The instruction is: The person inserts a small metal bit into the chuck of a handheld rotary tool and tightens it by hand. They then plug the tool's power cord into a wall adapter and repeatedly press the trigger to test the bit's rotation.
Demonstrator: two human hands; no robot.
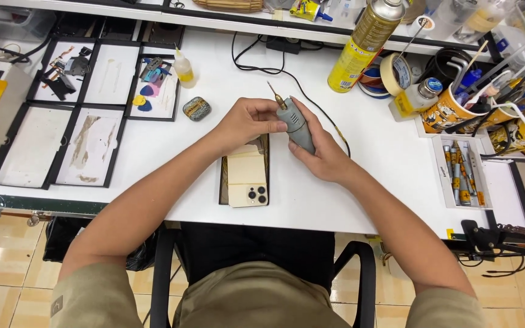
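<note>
1. Both hands hold a grey electric screwdriver (pixel 296 124) over the middle of the white surface (pixel 372 152), its brass bit pointing up toward the far edge; this looks like readying the tool, not yet driving it.
2. The right hand (pixel 323 152) wraps closed around the grey body from below; the left hand (pixel 247 121) pinches its upper end, fingers curled.
3. A gold smartphone (pixel 247 179), back up, lies just under the hands near the near edge, apart from the bit.
4. Any next move calls for tipping the bit down onto the phone with a steady grip.
5. Both forearms angle inward from the near edge.
</note>
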